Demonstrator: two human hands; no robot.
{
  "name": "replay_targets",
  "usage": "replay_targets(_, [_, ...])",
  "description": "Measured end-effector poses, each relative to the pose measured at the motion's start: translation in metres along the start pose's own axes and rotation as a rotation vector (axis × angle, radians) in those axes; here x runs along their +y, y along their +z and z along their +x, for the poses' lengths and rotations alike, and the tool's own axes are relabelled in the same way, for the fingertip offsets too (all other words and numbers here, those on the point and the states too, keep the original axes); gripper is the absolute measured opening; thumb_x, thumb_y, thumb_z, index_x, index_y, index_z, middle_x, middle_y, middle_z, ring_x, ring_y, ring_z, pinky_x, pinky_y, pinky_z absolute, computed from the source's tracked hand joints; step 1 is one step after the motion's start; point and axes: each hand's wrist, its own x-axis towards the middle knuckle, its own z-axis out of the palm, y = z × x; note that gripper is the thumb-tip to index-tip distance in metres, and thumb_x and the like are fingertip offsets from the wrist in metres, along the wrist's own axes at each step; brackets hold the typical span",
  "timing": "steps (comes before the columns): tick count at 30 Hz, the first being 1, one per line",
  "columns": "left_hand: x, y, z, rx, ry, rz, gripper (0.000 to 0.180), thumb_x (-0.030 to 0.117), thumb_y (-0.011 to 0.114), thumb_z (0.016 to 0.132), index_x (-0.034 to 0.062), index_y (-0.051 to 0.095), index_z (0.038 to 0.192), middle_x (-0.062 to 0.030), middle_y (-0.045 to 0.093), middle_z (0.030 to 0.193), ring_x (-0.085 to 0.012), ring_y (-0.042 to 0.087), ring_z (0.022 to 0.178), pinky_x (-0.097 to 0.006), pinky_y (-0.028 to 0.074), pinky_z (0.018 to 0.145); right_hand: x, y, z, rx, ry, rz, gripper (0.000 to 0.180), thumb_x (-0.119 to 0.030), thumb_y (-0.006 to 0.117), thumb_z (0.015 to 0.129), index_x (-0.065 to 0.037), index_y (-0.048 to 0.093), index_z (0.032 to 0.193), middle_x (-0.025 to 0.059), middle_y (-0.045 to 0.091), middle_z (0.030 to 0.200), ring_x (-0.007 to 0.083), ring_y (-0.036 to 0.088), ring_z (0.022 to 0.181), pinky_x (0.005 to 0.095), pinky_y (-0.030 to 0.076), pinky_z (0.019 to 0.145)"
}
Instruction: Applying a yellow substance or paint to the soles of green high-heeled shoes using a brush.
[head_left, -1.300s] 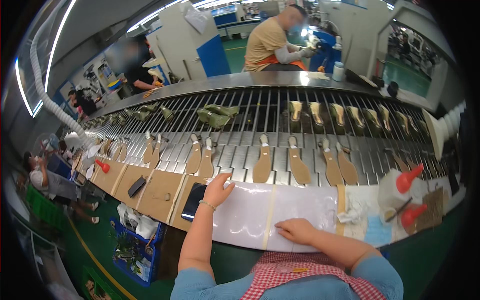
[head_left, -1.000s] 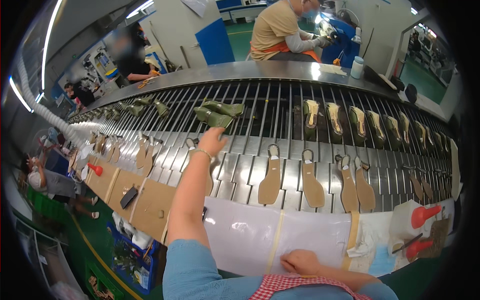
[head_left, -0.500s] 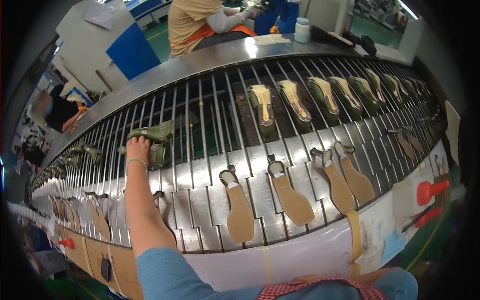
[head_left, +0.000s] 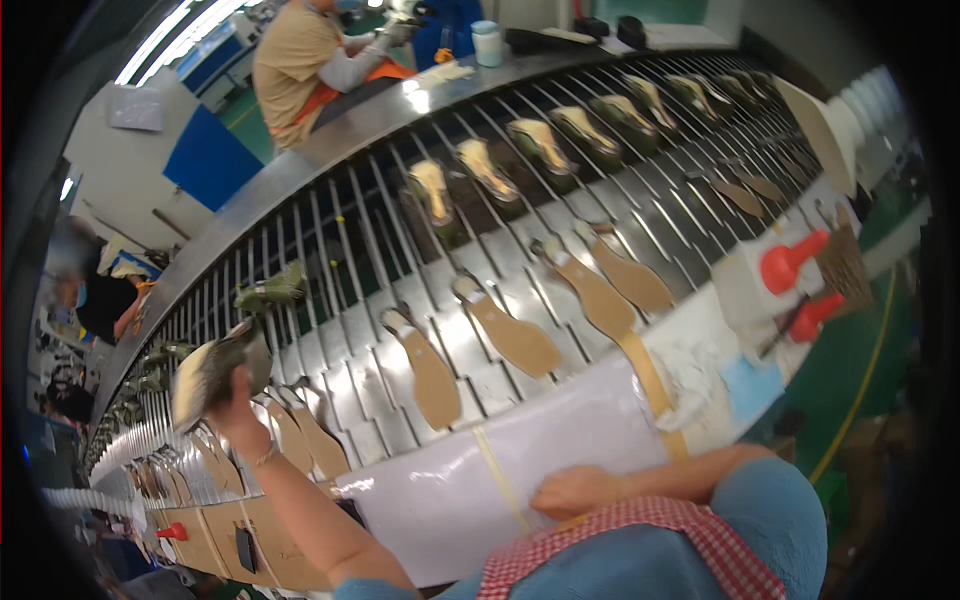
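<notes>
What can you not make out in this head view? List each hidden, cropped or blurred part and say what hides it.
1. Left hand: its fingers lie behind the shoe it holds.
2. Shoe: motion blur hides its detail.
3. Right hand: the fingers curl under on the white sheet, so the grip is unclear.
4. Worker across the conveyor: the head is cut off by the top edge.
5. Far soles: too small near the rim.

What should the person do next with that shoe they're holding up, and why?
Probably bring the shoe in the left hand down to the white work surface, where the right hand rests. The shoe is lifted off the conveyor, sole up, and that surface is the bare spot nearest the person.
</notes>
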Motion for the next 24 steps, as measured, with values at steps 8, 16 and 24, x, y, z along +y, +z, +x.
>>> replay_targets(8, [0.071,0.064,-0.200,-0.251,-0.396,-1.684,0.076,0.044,0.071,0.078,0.0114,0.037,0.138,-0.0077,0.040,0.139,-0.0270,0.037,0.130,-0.049,0.032,0.109,-0.024,-0.046,-0.036,0.271,-0.098,-0.096,0.013,-0.019,0.057,0.082,-0.010,0.060,0.091,0.0058,0.058,0.078,0.0245,0.060,0.072,0.0368,0.048,0.060])
replay_targets(16, [0.137,0.102,-0.307,-0.276,-0.663,-1.314,0.065,0.034,0.069,0.083,0.0080,0.041,0.135,-0.0066,0.053,0.128,-0.0249,0.048,0.121,-0.042,0.035,0.107,-0.002,-0.182,-0.220,1.336,0.560,-0.384,0.020,-0.005,0.069,0.078,-0.002,0.056,0.092,0.0073,0.053,0.084,0.0157,0.053,0.062,0.0301,0.044,0.057])
replay_targets(24, [0.196,0.151,-0.336,-0.385,-0.413,-0.726,0.058,0.012,0.078,0.074,0.0016,0.047,0.121,-0.0090,0.058,0.116,-0.0199,0.056,0.106,-0.033,0.044,0.095,0.046,-0.205,-0.267,1.247,0.879,-0.355,0.026,-0.014,0.069,0.080,0.000,0.054,0.095,0.0093,0.059,0.083,0.0196,0.058,0.069,0.0316,0.047,0.063])
